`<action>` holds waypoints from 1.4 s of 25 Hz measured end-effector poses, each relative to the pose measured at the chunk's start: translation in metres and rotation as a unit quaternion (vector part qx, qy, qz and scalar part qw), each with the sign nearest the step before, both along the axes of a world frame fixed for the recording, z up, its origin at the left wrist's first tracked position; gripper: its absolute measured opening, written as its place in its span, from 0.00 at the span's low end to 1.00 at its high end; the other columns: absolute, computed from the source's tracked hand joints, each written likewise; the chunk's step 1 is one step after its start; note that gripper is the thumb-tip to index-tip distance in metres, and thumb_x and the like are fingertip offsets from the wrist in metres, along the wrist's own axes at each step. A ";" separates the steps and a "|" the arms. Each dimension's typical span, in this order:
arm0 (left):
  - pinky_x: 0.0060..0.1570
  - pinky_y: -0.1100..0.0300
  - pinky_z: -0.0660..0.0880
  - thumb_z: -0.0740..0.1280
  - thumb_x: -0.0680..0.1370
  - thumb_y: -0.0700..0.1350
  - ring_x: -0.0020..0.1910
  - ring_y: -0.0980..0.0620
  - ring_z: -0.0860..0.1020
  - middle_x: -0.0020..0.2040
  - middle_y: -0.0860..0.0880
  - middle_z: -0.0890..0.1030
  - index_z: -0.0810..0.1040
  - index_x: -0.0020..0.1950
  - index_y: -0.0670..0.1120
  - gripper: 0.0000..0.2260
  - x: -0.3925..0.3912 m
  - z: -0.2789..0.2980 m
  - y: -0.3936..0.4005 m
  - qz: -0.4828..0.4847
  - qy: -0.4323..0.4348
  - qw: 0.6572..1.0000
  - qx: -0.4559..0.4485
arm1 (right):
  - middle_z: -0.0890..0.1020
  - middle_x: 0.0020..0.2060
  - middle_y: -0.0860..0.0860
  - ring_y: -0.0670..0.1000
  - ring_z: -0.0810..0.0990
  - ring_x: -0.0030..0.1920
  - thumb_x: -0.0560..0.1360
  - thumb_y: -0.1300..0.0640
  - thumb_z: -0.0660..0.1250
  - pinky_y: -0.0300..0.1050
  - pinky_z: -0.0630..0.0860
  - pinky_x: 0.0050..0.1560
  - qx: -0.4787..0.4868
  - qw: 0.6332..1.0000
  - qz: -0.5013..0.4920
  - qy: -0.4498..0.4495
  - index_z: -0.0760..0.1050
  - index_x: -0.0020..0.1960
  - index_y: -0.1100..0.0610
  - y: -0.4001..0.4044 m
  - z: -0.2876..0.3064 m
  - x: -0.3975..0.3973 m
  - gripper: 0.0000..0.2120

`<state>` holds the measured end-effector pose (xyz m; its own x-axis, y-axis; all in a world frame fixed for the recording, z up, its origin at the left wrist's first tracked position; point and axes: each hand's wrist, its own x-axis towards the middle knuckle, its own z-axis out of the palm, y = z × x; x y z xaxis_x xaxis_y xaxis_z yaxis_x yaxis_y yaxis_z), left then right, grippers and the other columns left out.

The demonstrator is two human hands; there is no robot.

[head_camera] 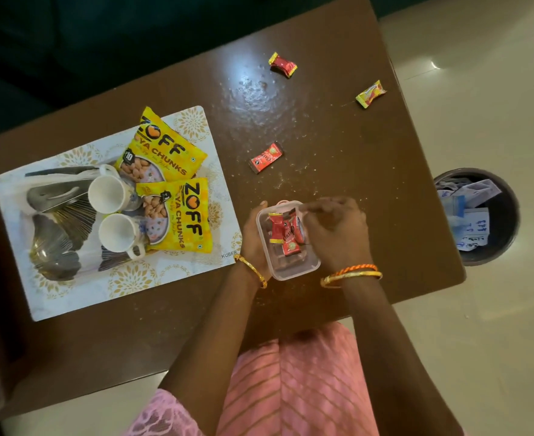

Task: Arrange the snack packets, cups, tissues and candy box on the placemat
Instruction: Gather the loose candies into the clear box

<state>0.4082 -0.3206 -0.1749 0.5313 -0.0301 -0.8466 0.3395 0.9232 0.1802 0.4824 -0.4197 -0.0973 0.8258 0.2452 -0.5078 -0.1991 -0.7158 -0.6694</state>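
A clear plastic candy box (294,268) sits on the brown table just right of the placemat (70,297). My left hand (254,239) grips the box's left wall. Over the box's right side, my right hand (334,231) has its fingers curled down among several red wrapped candies (279,231) inside; whether it pinches one is hidden. On the placemat lie two yellow snack packets (165,146) (185,215), two white cups (107,194) (118,232) on their sides, and grey patterned tissues (58,247). Three candies lie loose on the table: red (282,64), yellow (370,94), red (265,157).
The table top (338,136) is dusted with crumbs around the loose candies. A dark round bin (507,215) with papers stands on the floor beyond the table's right edge. The table's near edge runs just in front of my pink clothing (290,388).
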 end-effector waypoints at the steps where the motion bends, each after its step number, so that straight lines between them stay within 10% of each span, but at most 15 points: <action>1: 0.52 0.51 0.76 0.53 0.76 0.61 0.47 0.46 0.81 0.48 0.44 0.83 0.81 0.52 0.46 0.24 -0.003 0.001 0.004 0.000 -0.004 1.000 -0.020 | 0.79 0.51 0.53 0.53 0.76 0.54 0.71 0.60 0.66 0.49 0.74 0.59 0.011 0.999 -0.044 -0.002 0.82 0.44 0.53 0.001 -0.003 0.007 0.07; 4: 0.59 0.47 0.70 0.54 0.76 0.62 0.52 0.45 0.76 0.53 0.43 0.78 0.75 0.61 0.45 0.26 -0.012 0.001 0.015 0.005 0.015 0.999 -0.035 | 0.84 0.44 0.53 0.49 0.80 0.43 0.72 0.63 0.65 0.45 0.78 0.54 0.028 0.996 -0.079 0.003 0.82 0.44 0.56 0.020 -0.019 0.035 0.07; 9: 0.53 0.48 0.72 0.51 0.77 0.62 0.50 0.45 0.76 0.52 0.43 0.77 0.73 0.61 0.44 0.26 -0.027 0.006 0.030 0.016 0.009 0.999 -0.039 | 0.77 0.58 0.60 0.61 0.72 0.61 0.72 0.69 0.61 0.47 0.70 0.58 -0.031 0.971 0.205 -0.118 0.78 0.57 0.60 0.083 -0.058 0.063 0.16; 14: 0.48 0.51 0.76 0.50 0.76 0.62 0.47 0.45 0.77 0.48 0.44 0.79 0.77 0.54 0.44 0.26 -0.034 0.009 0.031 0.001 0.019 0.999 -0.042 | 0.72 0.64 0.58 0.62 0.66 0.64 0.73 0.65 0.64 0.57 0.71 0.61 -0.102 0.946 0.267 -0.155 0.78 0.58 0.54 0.109 -0.076 0.056 0.16; 22: 0.52 0.48 0.71 0.49 0.76 0.63 0.48 0.44 0.75 0.51 0.43 0.76 0.73 0.59 0.45 0.27 -0.036 0.003 0.042 0.023 0.023 0.998 -0.057 | 0.81 0.53 0.60 0.61 0.71 0.59 0.73 0.60 0.66 0.54 0.73 0.58 -0.153 0.966 0.175 -0.110 0.80 0.52 0.60 0.102 -0.071 0.056 0.10; 28: 0.54 0.49 0.72 0.52 0.77 0.60 0.47 0.44 0.76 0.47 0.43 0.77 0.78 0.49 0.46 0.22 -0.033 -0.003 0.038 0.063 0.022 0.997 -0.027 | 0.76 0.27 0.43 0.38 0.72 0.26 0.68 0.57 0.73 0.28 0.68 0.27 -0.006 0.998 0.027 0.051 0.78 0.31 0.51 0.053 0.001 -0.007 0.09; 35: 0.54 0.49 0.71 0.50 0.77 0.62 0.45 0.45 0.79 0.44 0.43 0.81 0.82 0.45 0.45 0.26 -0.034 0.000 0.046 0.054 0.030 0.997 -0.051 | 0.79 0.32 0.50 0.48 0.75 0.34 0.73 0.58 0.68 0.34 0.68 0.35 -0.053 0.995 0.050 0.068 0.84 0.43 0.57 0.057 -0.001 -0.034 0.06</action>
